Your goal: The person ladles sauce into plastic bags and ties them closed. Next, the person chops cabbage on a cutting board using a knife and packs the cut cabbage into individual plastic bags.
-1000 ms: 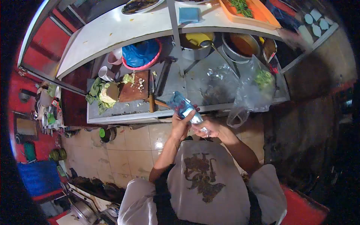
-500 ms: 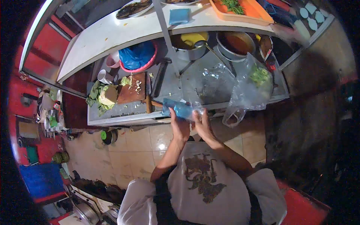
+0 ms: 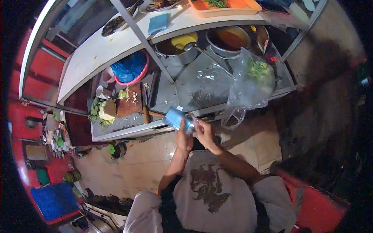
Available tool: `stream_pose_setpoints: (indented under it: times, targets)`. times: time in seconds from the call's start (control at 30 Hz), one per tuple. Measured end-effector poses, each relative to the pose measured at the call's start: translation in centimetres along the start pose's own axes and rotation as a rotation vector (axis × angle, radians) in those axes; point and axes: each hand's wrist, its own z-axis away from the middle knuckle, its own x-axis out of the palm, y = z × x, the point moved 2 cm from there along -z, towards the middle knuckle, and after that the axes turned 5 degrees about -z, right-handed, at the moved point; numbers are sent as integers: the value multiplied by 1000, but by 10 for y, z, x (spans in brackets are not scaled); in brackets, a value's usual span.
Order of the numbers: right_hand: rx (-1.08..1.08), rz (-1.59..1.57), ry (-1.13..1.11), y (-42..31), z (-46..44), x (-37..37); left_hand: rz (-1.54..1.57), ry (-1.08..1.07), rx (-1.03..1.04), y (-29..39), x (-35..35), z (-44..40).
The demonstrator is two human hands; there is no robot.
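Note:
A blue packet in clear plastic [image 3: 175, 117] is held in front of my body, just past the counter's front edge. My left hand [image 3: 183, 139] grips it from below, thumb up along its side. The fingers of my right hand [image 3: 205, 135] are closed on the loose clear plastic at the packet's right end. Beyond the packet lie a knife with a wooden handle [image 3: 146, 115] and a brown cutting board [image 3: 129, 101] with chopped pale bits. A cut cabbage [image 3: 107, 112] sits left of the board.
A clear bag of greens [image 3: 258, 75] hangs partly over the counter's front edge. Behind stand a pot of yellow food with a ladle [image 3: 182, 58] and a pot of reddish sauce [image 3: 229, 54]. A pink basin [image 3: 143, 73] holds a blue bag. Above, the white shelf [image 3: 97, 52] carries an orange tray [image 3: 237, 11].
The packet has tilted, its left end rising, and the plastic at its right end looks more bunched. My right hand has turned and curled its fingers. The camera view has shifted.

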Motion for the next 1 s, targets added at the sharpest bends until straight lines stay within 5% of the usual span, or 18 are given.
stream_pose_setpoints:
  times: [0.03, 0.07, 0.1, 0.23, 0.4, 0.47, 0.6, 0.83, 0.93, 1.0]
  targets:
    - [76, 76, -113, 15, -2, 0, 77, -53, -3, 4, 0, -2]
    - [140, -350, -47, 29, -7, 3, 106, -85, 3, 4, -12, -10]
    - [139, -400, 35, 18, -22, -5, 109, -91, 1, 9, -11, -13]
    - [188, -233, 104, -9, -90, -32, 307, -90, -38, 27, -24, -31]
    - [180, -8, 387, 48, -161, -72, 563, 14, -12, 60, -39, -51]
    - [186, 627, 395, 20, -177, -68, 534, 40, -22, 73, -39, -51]
    - [225, 1186, 282, 15, -180, -32, 399, -24, -67, 87, -50, -48]
    - [169, 1105, 483, 86, -191, -42, 133, -51, -194, 97, -60, -52]
    - [418, 929, 392, 94, -190, -53, 58, -135, -217, 91, -63, -67]
    - [390, 384, 717, 99, -160, -57, 23, -191, -305, 75, -77, -77]
